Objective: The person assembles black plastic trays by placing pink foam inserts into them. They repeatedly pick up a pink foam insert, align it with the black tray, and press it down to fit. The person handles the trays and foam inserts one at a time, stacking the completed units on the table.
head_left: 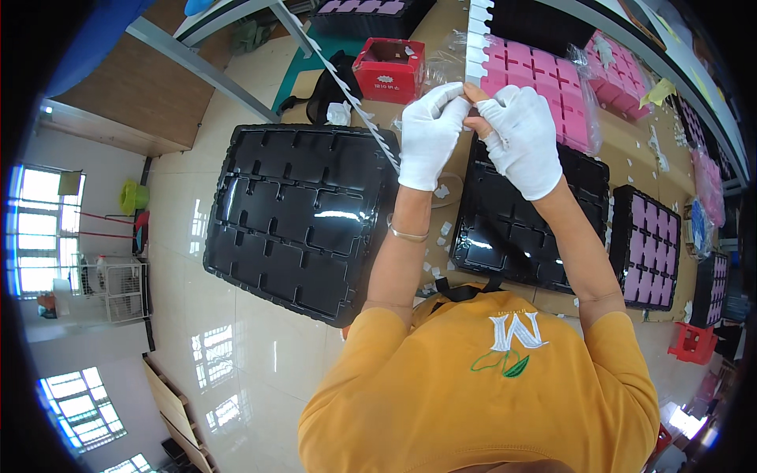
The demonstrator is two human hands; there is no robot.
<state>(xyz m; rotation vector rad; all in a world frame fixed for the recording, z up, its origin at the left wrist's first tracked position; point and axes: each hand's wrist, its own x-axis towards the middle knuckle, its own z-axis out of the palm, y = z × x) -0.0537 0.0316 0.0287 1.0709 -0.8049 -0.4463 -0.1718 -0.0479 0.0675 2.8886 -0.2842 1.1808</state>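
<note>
My left hand (pixel 430 135) and my right hand (pixel 516 138) meet in front of me, both in white gloves. The right glove leaves the thumb and a fingertip bare. Fingers of both hands are pinched together at the tips; whatever they hold is too small or hidden to make out. A white notched strip (pixel 477 47) comes down to just behind the fingertips; I cannot tell if they touch it. Below my right hand lies a black plastic tray (pixel 505 229) with moulded recesses. Left of my left forearm sits a larger black tray (pixel 296 213).
Another white notched strip (pixel 347 91) hangs slanting past my left wrist. Beyond are a red box (pixel 390 69), pink foam blocks (pixel 552 83) and a metal frame bar (pixel 201 67). White scraps litter the brown table (pixel 441 252). A tray with purple blocks (pixel 650 244) stands right.
</note>
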